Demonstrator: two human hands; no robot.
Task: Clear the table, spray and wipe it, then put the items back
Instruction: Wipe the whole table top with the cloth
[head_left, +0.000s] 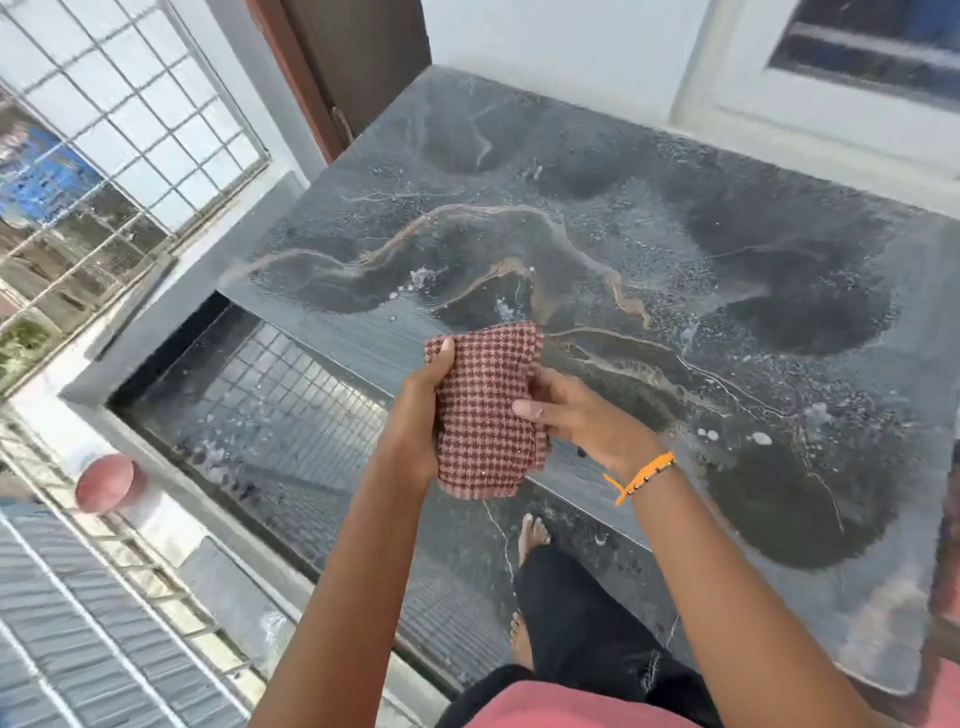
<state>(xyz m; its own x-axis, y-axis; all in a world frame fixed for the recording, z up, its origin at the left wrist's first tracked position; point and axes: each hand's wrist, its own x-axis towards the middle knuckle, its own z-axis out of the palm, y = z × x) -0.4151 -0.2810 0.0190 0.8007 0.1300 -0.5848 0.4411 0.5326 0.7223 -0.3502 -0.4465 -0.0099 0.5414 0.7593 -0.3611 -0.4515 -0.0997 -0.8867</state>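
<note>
A dark marbled table (649, 218) fills the right of the head view, its top wet with droplets, foam specks and darker round patches. Over its near left edge I hold a red-and-pink checked cloth (485, 415) between both hands. My left hand (418, 410) grips the cloth's left side, thumb up at the top corner. My right hand (582, 415), with an orange band on the wrist, holds the cloth's right side, its fingers lying across the fabric. The cloth hangs folded, above the tabletop's edge.
A barred window (119, 135) and a brown door (343, 67) stand to the left and behind. A white wall and window frame (779, 104) border the table's far side. A reddish round object (109, 483) sits on the left ledge. My bare feet (530, 535) stand on dark floor.
</note>
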